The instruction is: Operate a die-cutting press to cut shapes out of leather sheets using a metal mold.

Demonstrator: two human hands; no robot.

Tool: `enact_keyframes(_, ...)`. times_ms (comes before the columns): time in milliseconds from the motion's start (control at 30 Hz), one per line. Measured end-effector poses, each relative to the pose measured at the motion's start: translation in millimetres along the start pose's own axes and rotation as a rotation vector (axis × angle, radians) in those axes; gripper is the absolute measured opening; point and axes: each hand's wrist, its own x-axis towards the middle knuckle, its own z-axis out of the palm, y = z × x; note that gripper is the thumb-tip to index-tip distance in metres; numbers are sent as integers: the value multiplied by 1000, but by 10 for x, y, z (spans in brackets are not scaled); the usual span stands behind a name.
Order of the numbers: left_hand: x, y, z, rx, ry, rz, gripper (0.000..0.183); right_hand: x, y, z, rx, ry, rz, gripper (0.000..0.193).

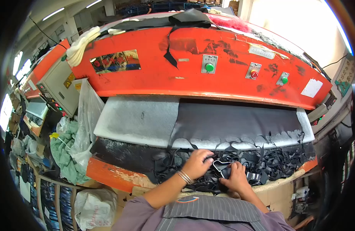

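Observation:
My right hand point(236, 178) grips a metal cutting die point(216, 164), a thin bright-edged outline with dark material inside. Just left of it, my left hand point(197, 164) has its fingers bent together toward the die; whatever they pinch is too small to make out. Both hands are over a heap of black offcut strips point(177, 158) along the front ledge of a red press. Beside my right hand lies a shiny metal piece point(253, 176), perhaps another die. Beyond the hands, a black sheet point(239, 119) with a ragged, cut-out front edge covers the right part of a pale cutting board point(137, 115).
The red press beam point(154, 77) spans above the board, bearing a green button point(210, 67) and a red emergency knob point(254, 74). A control box point(58, 92) and clear plastic sheeting point(87, 115) stand left. A white sack point(95, 208) sits on the floor.

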Motion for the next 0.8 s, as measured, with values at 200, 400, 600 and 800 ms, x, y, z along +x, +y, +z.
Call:
enact_keyframes(200,146,-536,-761,430,209,-18,27,39,114,-180,43,-34,50,67)
enact_keyframes(400,34,-800,-728,531,183,-108,36,251,-247,-398,-97,-168,123,62)
enact_keyframes(600,-50,-815,-691,475,190,-149,37,-186,36,-455,88,214,-277,64)
enact_keyframes(800,44,-802,-656,495,249,-151,47,-224,39,-884,459,359,-686,84)
